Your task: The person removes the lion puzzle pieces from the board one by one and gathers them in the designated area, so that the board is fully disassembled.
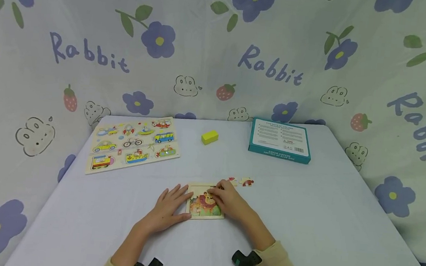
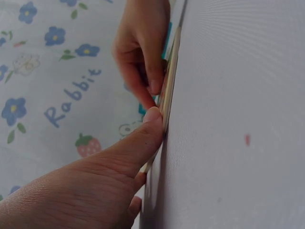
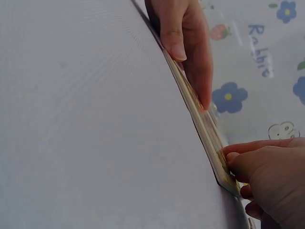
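Observation:
A small jigsaw puzzle in a light wooden frame [image 1: 207,218] lies flat on the table, showing a brown animal on green. My left hand [image 1: 166,209] rests at its left side, fingers spread, thumb and fingertips touching the frame edge. Over the upper right of the puzzle, my right hand [image 1: 231,201] bends down, and its thumb and index finger pinch a puzzle piece against the picture; the fingers hide most of that piece. Beyond the right hand lie loose puzzle pieces [image 1: 247,181], one partly covered. Both wrist views show the frame edge-on between the hands.
A vehicle peg puzzle board [image 1: 147,148] lies at the back left. A yellow block [image 1: 210,137] stands at the back middle, and a teal box [image 1: 281,140] lies at the back right. A patterned curtain [image 1: 205,48] hangs behind the white table [image 1: 341,228].

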Action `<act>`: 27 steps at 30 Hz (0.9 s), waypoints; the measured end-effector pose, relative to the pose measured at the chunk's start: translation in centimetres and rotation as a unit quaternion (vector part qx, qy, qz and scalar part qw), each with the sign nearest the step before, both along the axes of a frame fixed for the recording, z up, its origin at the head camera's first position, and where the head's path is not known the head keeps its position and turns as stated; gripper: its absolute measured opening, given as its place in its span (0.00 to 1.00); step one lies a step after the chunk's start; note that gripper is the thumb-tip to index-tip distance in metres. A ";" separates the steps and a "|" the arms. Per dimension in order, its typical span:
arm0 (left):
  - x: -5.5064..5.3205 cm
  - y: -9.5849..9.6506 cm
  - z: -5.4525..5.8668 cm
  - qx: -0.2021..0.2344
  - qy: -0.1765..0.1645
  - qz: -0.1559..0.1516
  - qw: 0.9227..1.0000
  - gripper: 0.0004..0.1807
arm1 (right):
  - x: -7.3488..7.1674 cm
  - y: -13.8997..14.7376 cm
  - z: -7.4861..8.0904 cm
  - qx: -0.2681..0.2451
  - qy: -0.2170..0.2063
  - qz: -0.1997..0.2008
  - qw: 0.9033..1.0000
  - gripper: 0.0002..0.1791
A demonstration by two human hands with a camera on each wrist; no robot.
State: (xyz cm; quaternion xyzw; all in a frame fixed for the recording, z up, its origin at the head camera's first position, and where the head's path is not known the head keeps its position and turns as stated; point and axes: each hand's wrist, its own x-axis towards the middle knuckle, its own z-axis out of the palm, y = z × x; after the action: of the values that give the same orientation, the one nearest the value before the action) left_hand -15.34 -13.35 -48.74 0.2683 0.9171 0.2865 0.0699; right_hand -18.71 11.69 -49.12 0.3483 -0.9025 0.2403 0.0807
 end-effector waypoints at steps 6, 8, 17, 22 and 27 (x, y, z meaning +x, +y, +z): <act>0.1 0.0 -0.2 0.000 -0.001 0.002 1.000 0.37 | 0.0 0.1 -0.3 0.013 -0.016 -0.019 1.000 0.11; 0.1 0.0 -0.2 -0.001 0.000 0.001 1.000 0.37 | 0.0 0.1 -0.2 0.014 -0.017 -0.022 1.000 0.11; 0.1 0.0 0.0 0.002 0.004 0.002 1.000 0.36 | 0.0 0.3 -0.3 0.023 0.026 -0.028 0.999 0.08; 0.1 0.0 -0.1 -0.002 0.007 0.002 1.000 0.36 | 0.0 0.3 -0.3 0.002 0.035 -0.022 0.999 0.07; 0.1 0.1 -0.1 -0.001 0.005 0.002 1.000 0.36 | -0.1 0.3 -0.4 -0.019 0.048 -0.023 0.998 0.07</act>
State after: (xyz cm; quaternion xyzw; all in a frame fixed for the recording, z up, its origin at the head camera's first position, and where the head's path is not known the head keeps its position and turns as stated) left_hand -15.26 -13.28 -48.79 0.2682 0.9182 0.2842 0.0646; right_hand -18.84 11.97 -49.55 0.3371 -0.9006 0.2382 0.1360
